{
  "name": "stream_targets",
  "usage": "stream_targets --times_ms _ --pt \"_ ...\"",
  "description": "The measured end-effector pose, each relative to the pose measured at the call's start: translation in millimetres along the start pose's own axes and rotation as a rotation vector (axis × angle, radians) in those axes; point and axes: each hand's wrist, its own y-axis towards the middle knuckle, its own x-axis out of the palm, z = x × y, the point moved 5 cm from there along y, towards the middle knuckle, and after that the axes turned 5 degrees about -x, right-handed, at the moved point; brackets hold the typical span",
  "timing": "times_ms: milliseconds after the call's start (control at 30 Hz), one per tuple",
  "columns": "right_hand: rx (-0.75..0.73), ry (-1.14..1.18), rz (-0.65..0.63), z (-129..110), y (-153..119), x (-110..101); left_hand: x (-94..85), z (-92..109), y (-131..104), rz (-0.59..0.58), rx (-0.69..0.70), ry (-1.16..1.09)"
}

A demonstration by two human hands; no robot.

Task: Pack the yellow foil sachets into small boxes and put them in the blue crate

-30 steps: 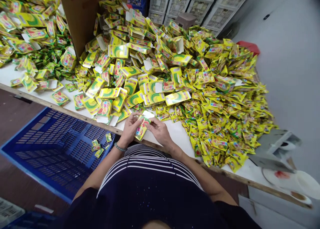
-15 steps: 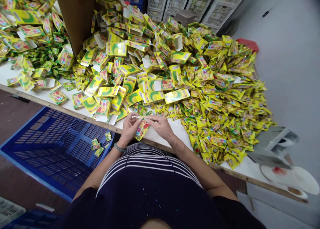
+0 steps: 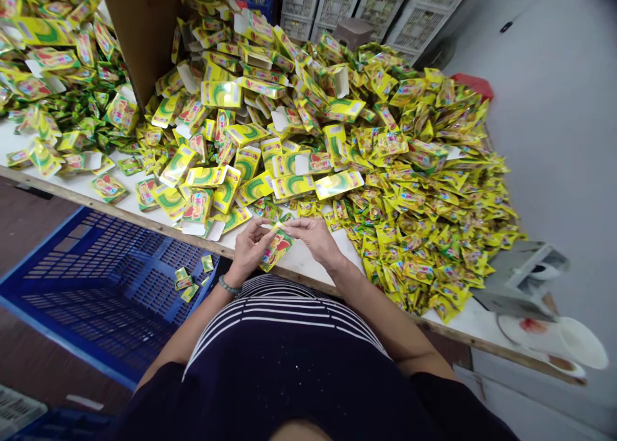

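Note:
Between my two hands, just above the table's front edge, is a small yellow and green carton [image 3: 276, 251] with red fruit print. My left hand [image 3: 250, 247], with a beaded bracelet at the wrist, grips its left side with thumb and fingers. At the carton's upper end, the thumb and fingertips of my right hand [image 3: 312, 236] are pinched together on its top edge. Beyond my hands lies a heap of similar cartons [image 3: 222, 96], many with white flaps sticking out. To the right spreads a large pile of small yellow sachets [image 3: 424, 222].
Below the white table [image 3: 332, 270] on the left stands a blue crate [image 3: 96, 280] holding several small cartons [image 3: 186, 283]. A cardboard divider [image 3: 128, 36] splits the piles. At right are a grey machine [image 3: 520, 280] and a white lidded tub [image 3: 581, 341]. White crates [image 3: 335, 4] are stacked behind.
My right hand's fingertips have shifted slightly at the carton's top end. My left hand keeps its hold. The whole view has drifted a little.

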Motion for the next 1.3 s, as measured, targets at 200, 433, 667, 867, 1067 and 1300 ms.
stream_targets --times_ms 200,433,667,867,1067,1300 --pt "-0.091 -0.197 -0.126 -11 -8 -4 0.4 -5 1 0.02 -0.058 -0.109" --pt "-0.383 -0.442 0.138 -16 -34 16 4.5 -2 0 0.11 -0.062 -0.186" --pt "-0.269 -0.351 0.193 3 -32 21 0.4 5 -4 0.189 -0.009 -0.172" --pt "-0.388 -0.452 0.236 -2 -38 29 2.1 9 -5 0.216 0.047 -0.096" --pt "-0.449 -0.45 -0.021 -9 -15 19 -68.4 53 -26 0.193 0.019 0.644" --pt "-0.397 -1.295 0.3 -23 43 -89 -132.0 92 -43 0.294 -0.104 1.392"
